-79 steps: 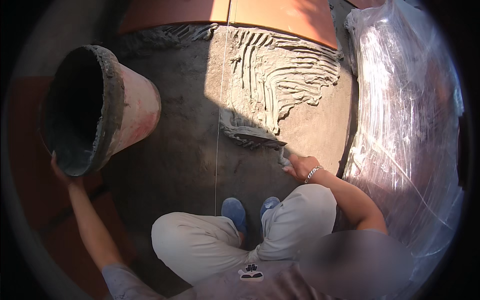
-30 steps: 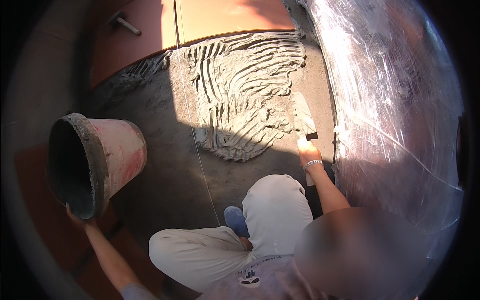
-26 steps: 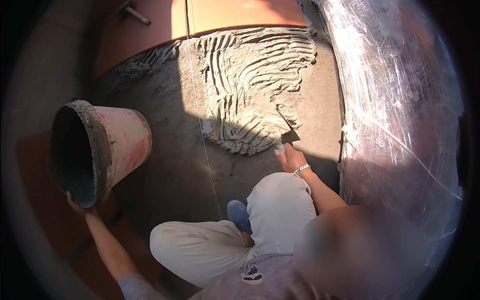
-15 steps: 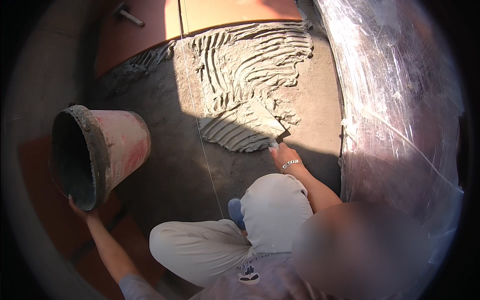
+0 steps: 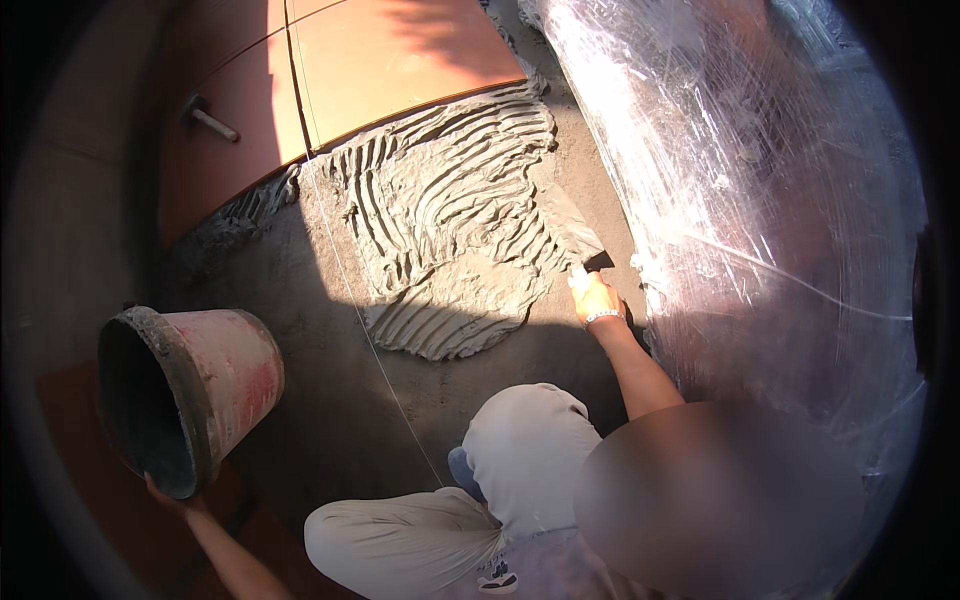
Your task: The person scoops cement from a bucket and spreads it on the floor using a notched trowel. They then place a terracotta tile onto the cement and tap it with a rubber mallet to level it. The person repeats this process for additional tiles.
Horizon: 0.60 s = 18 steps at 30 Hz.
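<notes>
Bucket: is tilting at eight o'clock, left hand perhaps steadying rim; fingers' closure I cannot tell.
Trowel: at two o'clock, right hand is wrapping fingers round it.

Trousers are pale, the bracelet silver, the shoe blue.

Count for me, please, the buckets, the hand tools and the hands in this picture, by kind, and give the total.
Pale round bucket with red smears: 1
Flat grey trowel: 1
Dark-headed hammer with pale handle: 1
Bare left hand and bare right hand: 2
Total: 5
</notes>
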Each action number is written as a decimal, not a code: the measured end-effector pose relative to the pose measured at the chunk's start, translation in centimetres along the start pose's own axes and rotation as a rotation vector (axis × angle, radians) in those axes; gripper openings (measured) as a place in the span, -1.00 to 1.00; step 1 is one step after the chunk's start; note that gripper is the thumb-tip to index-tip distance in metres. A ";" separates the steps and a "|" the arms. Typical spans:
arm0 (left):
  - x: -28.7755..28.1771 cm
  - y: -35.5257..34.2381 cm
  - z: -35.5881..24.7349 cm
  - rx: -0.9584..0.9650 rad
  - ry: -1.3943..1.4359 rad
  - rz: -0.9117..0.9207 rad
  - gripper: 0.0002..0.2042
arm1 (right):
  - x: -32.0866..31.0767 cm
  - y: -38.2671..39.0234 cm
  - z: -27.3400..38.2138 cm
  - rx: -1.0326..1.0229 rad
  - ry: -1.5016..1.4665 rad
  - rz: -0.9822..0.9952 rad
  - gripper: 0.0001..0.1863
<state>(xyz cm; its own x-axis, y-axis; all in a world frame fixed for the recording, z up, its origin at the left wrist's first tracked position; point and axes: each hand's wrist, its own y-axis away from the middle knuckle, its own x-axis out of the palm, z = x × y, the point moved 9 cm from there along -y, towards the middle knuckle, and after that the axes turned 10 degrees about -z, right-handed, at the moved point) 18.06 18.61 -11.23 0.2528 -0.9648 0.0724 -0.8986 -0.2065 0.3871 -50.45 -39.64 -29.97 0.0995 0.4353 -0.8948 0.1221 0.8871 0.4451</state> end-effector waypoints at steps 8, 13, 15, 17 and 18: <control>-0.3 -1.2 0.4 -0.067 0.075 0.076 -0.28 | -3.8 -1.2 2.9 0.008 -0.163 -0.244 -0.60; -0.6 -1.7 0.5 -0.050 0.110 0.081 -0.31 | 3.4 3.1 8.7 -0.120 -0.019 0.169 -0.60; -0.7 -1.9 0.5 -0.053 0.102 0.097 -0.27 | 4.3 4.5 10.5 -0.210 -0.012 0.243 -0.58; -0.8 -2.1 0.6 -0.064 0.092 0.095 -0.25 | 3.5 5.0 11.3 -0.182 -0.068 0.164 -0.59; -1.0 -2.2 0.6 -0.070 0.091 0.080 -0.25 | 3.4 5.7 11.8 -0.187 -0.132 0.168 -0.58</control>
<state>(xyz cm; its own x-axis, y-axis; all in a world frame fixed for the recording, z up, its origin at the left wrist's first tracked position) 19.54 19.88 -12.70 0.2157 -0.9583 0.1876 -0.8908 -0.1144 0.4397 -37.76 -34.97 -30.06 0.2324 0.5655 -0.7913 -0.0898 0.8226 0.5615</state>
